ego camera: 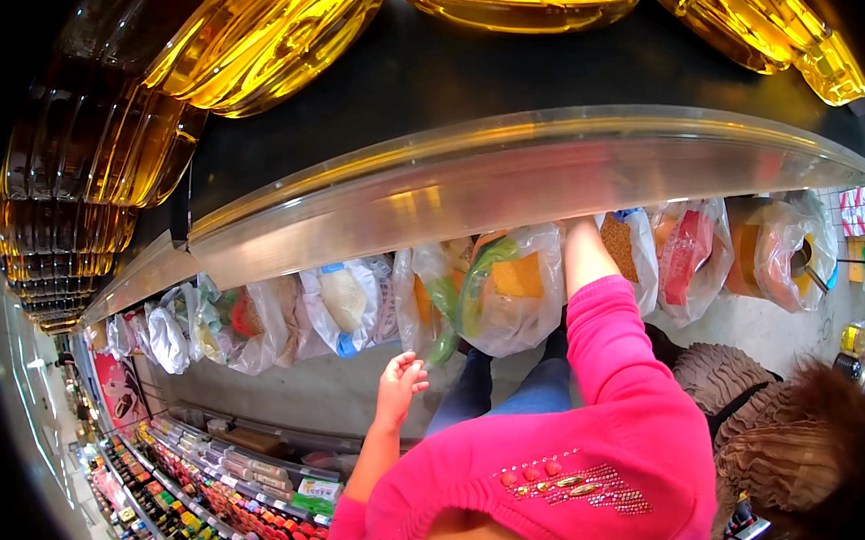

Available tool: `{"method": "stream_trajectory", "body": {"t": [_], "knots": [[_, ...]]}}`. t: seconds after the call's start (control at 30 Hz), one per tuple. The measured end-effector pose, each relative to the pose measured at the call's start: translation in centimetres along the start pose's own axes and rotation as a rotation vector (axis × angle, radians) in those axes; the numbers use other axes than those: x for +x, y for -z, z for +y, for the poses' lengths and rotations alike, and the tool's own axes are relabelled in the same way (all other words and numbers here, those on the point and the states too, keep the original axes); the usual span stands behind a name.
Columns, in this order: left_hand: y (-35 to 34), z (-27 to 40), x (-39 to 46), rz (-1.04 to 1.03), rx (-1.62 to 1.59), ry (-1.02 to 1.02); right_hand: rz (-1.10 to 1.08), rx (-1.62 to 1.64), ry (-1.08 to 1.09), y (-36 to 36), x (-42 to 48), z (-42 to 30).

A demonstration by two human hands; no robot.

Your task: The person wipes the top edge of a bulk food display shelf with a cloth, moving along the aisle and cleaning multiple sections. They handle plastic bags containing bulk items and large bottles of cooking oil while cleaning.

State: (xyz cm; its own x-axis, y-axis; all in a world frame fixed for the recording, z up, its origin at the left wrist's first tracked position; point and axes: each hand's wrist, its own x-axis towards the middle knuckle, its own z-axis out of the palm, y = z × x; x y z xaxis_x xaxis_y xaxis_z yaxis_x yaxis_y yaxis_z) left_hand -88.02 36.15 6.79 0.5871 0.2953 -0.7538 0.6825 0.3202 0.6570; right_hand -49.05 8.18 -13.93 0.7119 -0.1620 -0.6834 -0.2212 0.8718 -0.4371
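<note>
My right forearm reaches up under the front edge of a metal-edged shelf (407,203), which hides the right hand. Just left of that wrist hangs a clear plastic bag (515,326) with yellow grain (518,276) and a green-printed sack edge. On its right is an open bag of brown grain (619,249). My left hand (401,386) is raised in front of the row, empty, its fingers loosely curled and apart. Its fingertips are close to the lower end of a green and clear plastic bag (440,329); whether they touch cannot be told.
Bottles of golden oil (268,41) line the black shelf top. More open bags, one with pale grain (341,300), continue leftward. A red-printed bag (690,254) and a metal container (803,260) are at right. Behind me are product racks (244,495) and a person in ruffled brown (782,457).
</note>
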Motion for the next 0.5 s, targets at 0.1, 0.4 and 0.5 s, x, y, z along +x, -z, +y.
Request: {"method": "stream_trajectory", "body": {"t": [0.1, 0.4, 0.5], "knots": [[0.4, -0.1, 0.0, -0.005, 0.025, -0.012, -0.013, -0.004, -0.089, 0.3, -0.1, -0.6], [-3.5, 1.2, 0.4, -0.130, 0.054, -0.066, -0.111, 0.164, -0.313, 1.6, -7.4, 2.7], [-3.3, 1.0, -0.2, -0.124, 0.065, -0.105, -0.037, 0.198, -0.108, 4.7, -7.3, 0.2]]}}
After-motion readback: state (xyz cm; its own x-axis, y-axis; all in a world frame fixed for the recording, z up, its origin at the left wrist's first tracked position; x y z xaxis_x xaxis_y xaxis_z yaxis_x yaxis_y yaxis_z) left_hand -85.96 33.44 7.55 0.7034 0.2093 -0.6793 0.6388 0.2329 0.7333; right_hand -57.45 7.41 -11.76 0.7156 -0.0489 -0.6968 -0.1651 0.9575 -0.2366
